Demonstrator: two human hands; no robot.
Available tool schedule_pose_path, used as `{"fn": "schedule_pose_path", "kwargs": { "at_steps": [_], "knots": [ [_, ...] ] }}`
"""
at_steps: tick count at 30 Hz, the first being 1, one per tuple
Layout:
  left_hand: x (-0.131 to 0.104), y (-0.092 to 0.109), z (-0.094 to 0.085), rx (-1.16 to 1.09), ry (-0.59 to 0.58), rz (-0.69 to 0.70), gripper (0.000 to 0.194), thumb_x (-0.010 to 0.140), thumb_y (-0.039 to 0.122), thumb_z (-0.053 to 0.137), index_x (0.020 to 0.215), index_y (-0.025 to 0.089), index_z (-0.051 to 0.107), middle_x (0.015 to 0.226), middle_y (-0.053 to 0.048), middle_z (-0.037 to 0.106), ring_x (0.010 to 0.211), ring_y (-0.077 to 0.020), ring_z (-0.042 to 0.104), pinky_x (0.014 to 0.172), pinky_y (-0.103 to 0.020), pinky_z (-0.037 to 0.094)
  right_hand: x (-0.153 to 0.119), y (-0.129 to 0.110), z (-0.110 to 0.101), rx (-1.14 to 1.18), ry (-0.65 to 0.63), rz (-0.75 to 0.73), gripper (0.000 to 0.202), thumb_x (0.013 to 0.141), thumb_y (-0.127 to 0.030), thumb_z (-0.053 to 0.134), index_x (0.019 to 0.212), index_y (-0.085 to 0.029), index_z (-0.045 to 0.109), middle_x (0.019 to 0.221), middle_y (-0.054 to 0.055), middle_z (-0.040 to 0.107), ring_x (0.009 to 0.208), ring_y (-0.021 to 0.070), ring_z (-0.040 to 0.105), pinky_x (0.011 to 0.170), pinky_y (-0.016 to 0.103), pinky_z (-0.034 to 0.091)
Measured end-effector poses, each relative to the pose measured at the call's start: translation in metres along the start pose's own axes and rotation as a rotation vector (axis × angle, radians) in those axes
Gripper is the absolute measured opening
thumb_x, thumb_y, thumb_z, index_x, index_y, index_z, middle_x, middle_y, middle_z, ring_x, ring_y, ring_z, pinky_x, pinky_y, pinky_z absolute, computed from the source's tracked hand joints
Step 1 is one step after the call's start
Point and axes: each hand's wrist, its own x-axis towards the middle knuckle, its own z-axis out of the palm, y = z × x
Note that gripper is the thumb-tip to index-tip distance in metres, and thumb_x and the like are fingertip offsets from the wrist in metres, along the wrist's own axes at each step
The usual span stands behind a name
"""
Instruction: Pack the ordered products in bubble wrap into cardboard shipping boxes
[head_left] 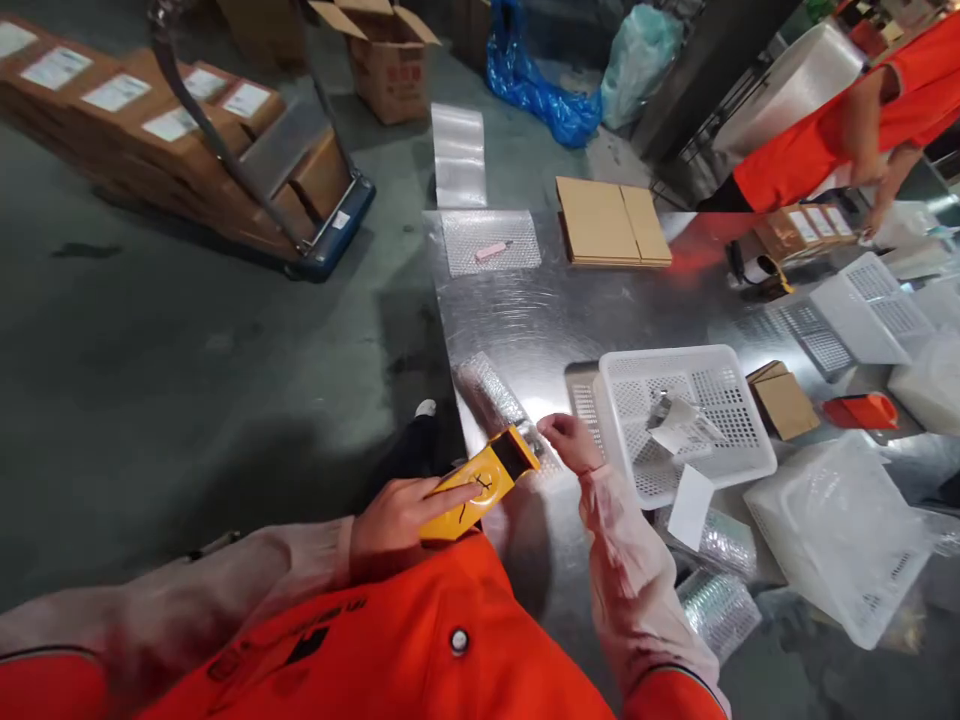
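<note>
My left hand (397, 520) is wrapped round a yellow tape dispenser (465, 492) with a black line drawing on its side, one finger stretched along it. The dispenser's dark front end lies over the lower part of a bubble-wrap roll (491, 390) at the table's near-left corner. My right hand (574, 440) is closed at the right side of this roll, thumb and fingertips pinched on its edge. Whether a strip of tape is also between those fingertips I cannot make out. What the roll contains is hidden.
A white basket (761, 455) with small packets stands right of my right hand. Flattened cardboard (604, 220) and a bubble-wrap sheet (465, 245) with a pink cutter (491, 252) lie farther back. A loaded trolley (322, 250) stands left; a co-worker's hands (870, 175) are at far right.
</note>
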Motion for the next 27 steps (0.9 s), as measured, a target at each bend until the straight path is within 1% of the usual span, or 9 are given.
{"fn": "schedule_pose_path", "kwargs": {
  "at_steps": [3, 8, 10, 13, 16, 18, 21, 23, 27],
  "knots": [
    [0.011, 0.002, 0.011, 0.041, -0.12, -0.118, 0.057, 0.086, 0.051, 0.055, 0.139, 0.03, 0.057, 0.103, -0.006, 0.071, 0.083, -0.0194, 0.066, 0.081, -0.03, 0.054, 0.027, 0.011, -0.012, -0.15, 0.064, 0.039, 0.025, 0.064, -0.041, 0.073, 0.061, -0.018, 0.065, 0.058, 0.0, 0.061, 0.061, 0.0145, 0.055, 0.062, 0.028, 0.046],
    [0.043, -0.009, 0.026, 0.14, -0.371, -0.31, 0.076, 0.072, 0.049, 0.07, 0.143, 0.032, 0.051, 0.111, -0.007, 0.071, 0.093, -0.0271, 0.068, 0.086, -0.035, 0.053, 0.044, 0.039, 0.003, -0.217, 0.087, 0.083, 0.02, 0.064, -0.035, 0.073, 0.065, -0.016, 0.066, 0.056, 0.003, 0.062, 0.06, 0.0182, 0.058, 0.062, 0.032, 0.048],
    [0.05, -0.012, 0.028, 0.157, -0.385, -0.331, 0.078, 0.07, 0.046, 0.07, 0.144, 0.034, 0.049, 0.114, -0.007, 0.07, 0.095, -0.028, 0.068, 0.086, -0.035, 0.053, 0.038, 0.046, 0.002, -0.253, 0.141, 0.063, 0.023, 0.064, -0.03, 0.072, 0.082, -0.015, 0.071, 0.067, 0.006, 0.068, 0.073, 0.0225, 0.063, 0.072, 0.035, 0.051],
    [0.055, -0.013, 0.029, 0.18, -0.377, -0.335, 0.078, 0.07, 0.042, 0.069, 0.145, 0.034, 0.047, 0.112, -0.007, 0.071, 0.093, -0.0279, 0.069, 0.083, -0.035, 0.053, 0.021, 0.048, -0.01, -0.289, 0.192, -0.006, 0.042, 0.067, -0.021, 0.065, 0.108, -0.016, 0.071, 0.096, 0.009, 0.073, 0.099, 0.0254, 0.064, 0.093, 0.039, 0.048],
    [0.06, -0.011, 0.03, 0.186, -0.357, -0.309, 0.078, 0.07, 0.041, 0.067, 0.145, 0.033, 0.047, 0.111, -0.007, 0.071, 0.091, -0.0273, 0.069, 0.081, -0.034, 0.053, 0.013, 0.037, -0.011, -0.33, 0.076, -0.12, 0.044, 0.073, -0.024, 0.061, 0.117, -0.021, 0.069, 0.122, 0.008, 0.069, 0.117, 0.0252, 0.061, 0.105, 0.039, 0.043],
    [0.061, -0.011, 0.03, 0.19, -0.346, -0.293, 0.079, 0.07, 0.042, 0.067, 0.145, 0.032, 0.046, 0.111, -0.007, 0.071, 0.09, -0.0273, 0.069, 0.08, -0.034, 0.053, 0.02, 0.023, 0.002, -0.383, 0.027, -0.111, 0.048, 0.079, -0.036, 0.063, 0.123, -0.018, 0.066, 0.129, 0.011, 0.065, 0.122, 0.0281, 0.059, 0.106, 0.041, 0.042],
    [0.058, -0.016, 0.03, 0.198, -0.369, -0.27, 0.077, 0.071, 0.043, 0.066, 0.145, 0.032, 0.047, 0.11, -0.008, 0.07, 0.091, -0.0271, 0.069, 0.081, -0.035, 0.053, 0.042, 0.003, 0.032, -0.464, -0.021, 0.051, 0.076, 0.074, -0.059, 0.071, 0.132, -0.011, 0.057, 0.124, 0.019, 0.067, 0.115, 0.0324, 0.063, 0.096, 0.04, 0.049],
    [0.054, -0.02, 0.029, 0.194, -0.384, -0.255, 0.075, 0.073, 0.046, 0.066, 0.145, 0.031, 0.048, 0.112, -0.008, 0.07, 0.092, -0.0266, 0.068, 0.083, -0.035, 0.053, 0.057, -0.001, 0.046, -0.521, -0.072, 0.109, 0.087, 0.066, -0.064, 0.076, 0.133, -0.013, 0.054, 0.116, 0.017, 0.07, 0.106, 0.0311, 0.066, 0.088, 0.037, 0.05],
    [0.048, -0.026, 0.026, 0.168, -0.325, -0.194, 0.071, 0.075, 0.046, 0.065, 0.143, 0.031, 0.05, 0.111, -0.008, 0.069, 0.092, -0.0244, 0.066, 0.085, -0.034, 0.053, 0.075, 0.012, 0.039, -0.473, 0.04, 0.035, 0.061, 0.067, -0.06, 0.076, 0.108, -0.016, 0.066, 0.09, 0.008, 0.072, 0.087, 0.0233, 0.066, 0.075, 0.03, 0.048]
  ]
}}
